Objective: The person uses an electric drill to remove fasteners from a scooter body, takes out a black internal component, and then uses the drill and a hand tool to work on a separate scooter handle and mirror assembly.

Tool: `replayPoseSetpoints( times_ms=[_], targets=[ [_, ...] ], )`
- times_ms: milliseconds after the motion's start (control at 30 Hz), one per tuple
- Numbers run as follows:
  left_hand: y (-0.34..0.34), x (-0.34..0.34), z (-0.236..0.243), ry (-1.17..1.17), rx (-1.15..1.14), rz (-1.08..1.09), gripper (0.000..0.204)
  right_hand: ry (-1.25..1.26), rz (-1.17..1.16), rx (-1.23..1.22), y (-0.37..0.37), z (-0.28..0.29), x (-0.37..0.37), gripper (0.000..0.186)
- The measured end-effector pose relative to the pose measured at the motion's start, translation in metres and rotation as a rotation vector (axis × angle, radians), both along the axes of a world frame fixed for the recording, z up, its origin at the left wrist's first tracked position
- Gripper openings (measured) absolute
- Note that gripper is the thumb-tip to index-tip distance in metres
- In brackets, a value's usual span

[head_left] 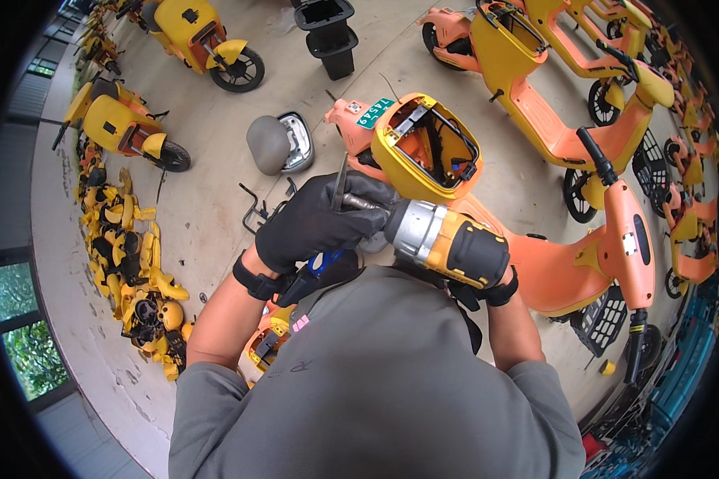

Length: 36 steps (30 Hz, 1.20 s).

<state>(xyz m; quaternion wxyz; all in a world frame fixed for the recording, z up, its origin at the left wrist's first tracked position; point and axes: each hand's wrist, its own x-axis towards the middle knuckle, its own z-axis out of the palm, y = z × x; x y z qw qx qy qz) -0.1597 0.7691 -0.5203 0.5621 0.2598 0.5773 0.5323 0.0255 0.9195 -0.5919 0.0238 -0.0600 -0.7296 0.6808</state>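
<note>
My left hand [319,219], in a black glove, is closed at the front end of a yellow, black and silver power drill [447,243]. Its fingers wrap round the metal bit [361,203] by the chuck. A thin flat metal tool [341,184] sticks up from the same hand; its lower end is hidden. My right hand [465,297], also gloved, is under the drill body at the handle, mostly covered by the drill. Just beyond the drill is the opened seat compartment [430,148] of an orange and yellow scooter [551,267], with wires inside.
A grey scooter seat [270,145] lies upturned on the floor, near a black bent rack [256,209]. Yellow scooter parts [124,239] are piled along the left wall. Stacked black bins [327,36] stand ahead. Other scooters [527,88] surround me. Blue crates [679,375] are at right.
</note>
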Motion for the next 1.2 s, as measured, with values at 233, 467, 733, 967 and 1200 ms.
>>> replayPoseSetpoints(
  times_ms=[233,467,733,967,1200],
  targets=[
    [-0.011,0.006,-0.012,0.013,-0.079,0.052,0.026,-0.011,0.124,-0.033,0.0,-0.036,0.001,0.041],
    [-0.008,0.009,0.002,0.058,-0.063,0.029,0.022,0.052,0.159,-0.158,-0.011,-0.074,-0.007,0.044],
    [-0.011,0.008,0.0,0.05,-0.104,0.063,0.02,0.115,0.199,-0.006,-0.022,-0.101,-0.012,0.048],
    [-0.011,0.007,-0.003,-0.01,-0.221,0.03,0.021,0.222,0.175,0.006,-0.02,-0.099,-0.007,0.046],
    [-0.008,0.015,-0.015,-0.025,-0.091,0.149,0.051,0.111,0.102,-0.396,-0.015,-0.079,0.002,0.042]
  ],
)
